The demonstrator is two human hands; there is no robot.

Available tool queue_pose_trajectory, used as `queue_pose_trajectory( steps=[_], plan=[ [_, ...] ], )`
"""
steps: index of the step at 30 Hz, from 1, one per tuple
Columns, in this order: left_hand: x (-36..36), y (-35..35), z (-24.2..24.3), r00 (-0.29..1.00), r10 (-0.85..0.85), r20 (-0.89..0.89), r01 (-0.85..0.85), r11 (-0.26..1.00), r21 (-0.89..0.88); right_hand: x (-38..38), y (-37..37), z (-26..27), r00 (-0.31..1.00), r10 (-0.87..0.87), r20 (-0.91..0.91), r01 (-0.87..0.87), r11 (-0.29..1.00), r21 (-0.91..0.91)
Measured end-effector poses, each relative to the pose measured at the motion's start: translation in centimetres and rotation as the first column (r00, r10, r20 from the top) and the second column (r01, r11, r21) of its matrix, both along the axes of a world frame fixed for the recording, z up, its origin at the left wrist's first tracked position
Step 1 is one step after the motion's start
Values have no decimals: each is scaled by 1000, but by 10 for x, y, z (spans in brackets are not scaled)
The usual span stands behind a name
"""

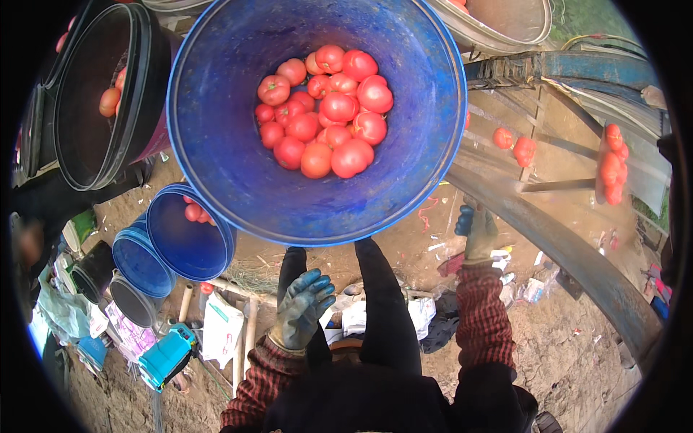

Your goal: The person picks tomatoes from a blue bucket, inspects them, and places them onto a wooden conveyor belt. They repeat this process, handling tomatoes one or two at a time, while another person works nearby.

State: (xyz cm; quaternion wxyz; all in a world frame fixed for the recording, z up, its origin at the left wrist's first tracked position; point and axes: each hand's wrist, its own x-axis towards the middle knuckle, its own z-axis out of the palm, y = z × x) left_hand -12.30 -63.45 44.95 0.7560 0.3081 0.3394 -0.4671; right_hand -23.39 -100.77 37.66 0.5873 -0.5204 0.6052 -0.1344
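A large blue plastic barrel [227,178] stands in front of my knees. Many red tomatoes [325,111] lie at its bottom. My left hand [303,311], in a pale work glove with blue-coated fingers, is raised short of the barrel's near rim, with nothing in it and its fingers a little apart. To the right of the barrel, my right hand [479,233] wears a similar glove. It is by the near side of a curved metal rail [563,254], its blue fingertips curled; blur hides whether it holds or touches anything.
Several red tomatoes [524,151] rest on the slatted metal frame beyond the rail. Left stand a black bucket [146,81] with tomatoes and smaller blue buckets [184,254]. A turquoise case [167,354] and a white bag [222,330] lie lower left. Another person's dark sleeve [70,192] reaches in.
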Motion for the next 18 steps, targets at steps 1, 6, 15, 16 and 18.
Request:
queue_pose_trajectory(
  steps=[1, 6, 15, 16, 18],
  plan=[
    [9, 10, 7, 1000, 5, 19, -4, 999, -34, 7, 25, 38, 998, 68, -17, -69, 996, -62],
    [55, 64, 41, 996, -55, 75, 52, 998, 46, 91, 117, 171, 900, 414, 132, -342, 862, -373],
    [117, 79, 72, 965, -29, 262, 38, 999, -33, 310, 140, 97, -531, 556, -640, -827, -172, 536],
    [121, 73, 74, 963, -8, 270, 24, 998, -57, 320, 144, 81, -596, 526, -606, -774, -176, 608],
    [130, 58, 78, 956, 7, 293, 27, 994, -110, 331, 151, 52, -674, 484, -558, -699, -174, 693]
  ],
)
